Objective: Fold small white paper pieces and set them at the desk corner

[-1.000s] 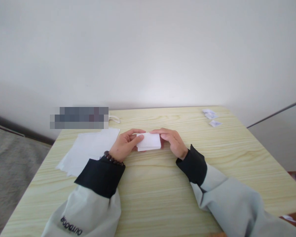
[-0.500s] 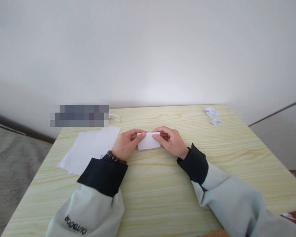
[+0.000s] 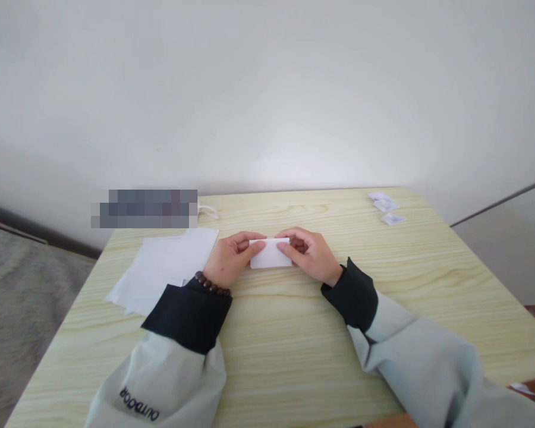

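Observation:
A small white rectangle of folded paper (image 3: 270, 257) is held between both hands at the middle of the table. My left hand (image 3: 230, 257), with a dark beaded bracelet at the wrist, pinches its left end, thumb on the near face. At the right end, my right hand (image 3: 311, 254) grips it the same way, fingers curled behind. The fingertips behind the paper are mostly hidden. Left of my left hand lie several loose white sheets (image 3: 164, 258), overlapping and partly covered by my sleeve.
The pale wood-grain table (image 3: 285, 356) meets a white wall (image 3: 267, 95) at the back. Small folded white papers (image 3: 386, 205) lie at the far right. A blurred-out object (image 3: 145, 209) with a light cord (image 3: 209, 211) sits at the far left. Another white scrap (image 3: 522, 389) shows at lower right.
Almost nothing differs. Both hands keep the same pinch on the folded paper, and the whole view has shifted very slightly.

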The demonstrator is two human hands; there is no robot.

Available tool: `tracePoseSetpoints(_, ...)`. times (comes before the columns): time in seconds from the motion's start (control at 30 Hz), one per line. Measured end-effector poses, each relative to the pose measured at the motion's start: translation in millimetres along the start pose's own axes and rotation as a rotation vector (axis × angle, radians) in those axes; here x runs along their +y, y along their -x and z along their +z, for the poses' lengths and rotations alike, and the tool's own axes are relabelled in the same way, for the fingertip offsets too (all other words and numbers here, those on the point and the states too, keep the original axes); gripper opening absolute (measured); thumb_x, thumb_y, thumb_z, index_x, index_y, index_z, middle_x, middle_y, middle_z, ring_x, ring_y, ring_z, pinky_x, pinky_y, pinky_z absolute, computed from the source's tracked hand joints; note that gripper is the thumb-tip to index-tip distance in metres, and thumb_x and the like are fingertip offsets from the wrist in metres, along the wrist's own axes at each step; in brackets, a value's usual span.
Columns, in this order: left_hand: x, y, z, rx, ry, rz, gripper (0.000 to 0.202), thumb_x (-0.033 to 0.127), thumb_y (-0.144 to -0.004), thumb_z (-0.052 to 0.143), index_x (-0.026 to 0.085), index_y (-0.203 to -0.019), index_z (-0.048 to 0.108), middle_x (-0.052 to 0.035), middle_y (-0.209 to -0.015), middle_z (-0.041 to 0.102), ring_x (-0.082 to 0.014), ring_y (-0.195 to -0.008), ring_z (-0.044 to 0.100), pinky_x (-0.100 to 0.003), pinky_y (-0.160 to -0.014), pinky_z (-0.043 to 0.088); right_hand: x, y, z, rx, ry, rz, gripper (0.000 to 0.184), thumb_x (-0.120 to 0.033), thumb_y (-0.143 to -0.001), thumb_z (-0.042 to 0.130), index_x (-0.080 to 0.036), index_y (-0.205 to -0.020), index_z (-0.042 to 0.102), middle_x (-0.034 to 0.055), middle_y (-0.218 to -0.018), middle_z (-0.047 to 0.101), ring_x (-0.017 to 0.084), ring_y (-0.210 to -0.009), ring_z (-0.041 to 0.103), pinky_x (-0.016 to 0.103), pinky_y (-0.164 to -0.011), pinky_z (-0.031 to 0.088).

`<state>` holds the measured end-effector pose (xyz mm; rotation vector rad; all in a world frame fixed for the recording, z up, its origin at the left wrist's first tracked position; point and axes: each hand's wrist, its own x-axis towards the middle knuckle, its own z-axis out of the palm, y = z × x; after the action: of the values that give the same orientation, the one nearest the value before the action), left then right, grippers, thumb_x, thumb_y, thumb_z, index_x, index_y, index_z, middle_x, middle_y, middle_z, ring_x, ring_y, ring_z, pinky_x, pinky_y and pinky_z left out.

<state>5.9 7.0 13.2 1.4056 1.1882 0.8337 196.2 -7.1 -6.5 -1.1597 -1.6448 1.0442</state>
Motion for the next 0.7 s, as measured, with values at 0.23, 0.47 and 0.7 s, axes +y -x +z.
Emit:
tracePoseSetpoints(0.23, 1.2, 0.1, 0.4, 0.005, 0.057, -0.026, 0.043, 0.046, -0.065, 0.069, 0.012, -0.092, 0.067, 0.0008, -0.055, 0.062, -0.0076, -0.046, 0.047, -0.018, -0.045, 0.038, 0.2, -0.6, 1.1, 0.016, 0.004, 0.002, 0.024, -0.035, -0.081, 0.059, -0.016, -0.096, 0.063, -0.0017, -0.061, 0.054, 0.008, -0.048, 0.049, 0.020, -0.045, 0.040)
tracePoseSetpoints(0.47, 1.3, 0.9, 0.7, 0.009, 0.050, -0.040, 0.044, 0.046, -0.065, 0.069, 0.011, -0.093, 0.068, 0.0000, -0.057, 0.064, -0.0081, -0.047, 0.048, -0.019, -0.045, 0.038, 1.1, -0.5, 0.0, 0.012, 0.013, 0.006, 0.025, -0.036, -0.081, 0.059, -0.016, -0.097, 0.063, -0.0011, -0.062, 0.055, 0.008, -0.050, 0.050, 0.020, -0.046, 0.040)
tracePoseSetpoints(0.7, 0.6, 0.3, 0.3, -0.014, 0.084, -0.046, 0.045, 0.045, -0.065, 0.070, 0.012, -0.094, 0.067, -0.0006, -0.059, 0.066, -0.0085, -0.048, 0.050, -0.019, -0.045, 0.039, -1.3, -0.2, -0.7, 0.002, 0.012, 0.006, 0.023, -0.034, -0.081, 0.059, -0.017, -0.096, 0.062, -0.0017, -0.061, 0.055, 0.008, -0.049, 0.049, 0.020, -0.045, 0.040)
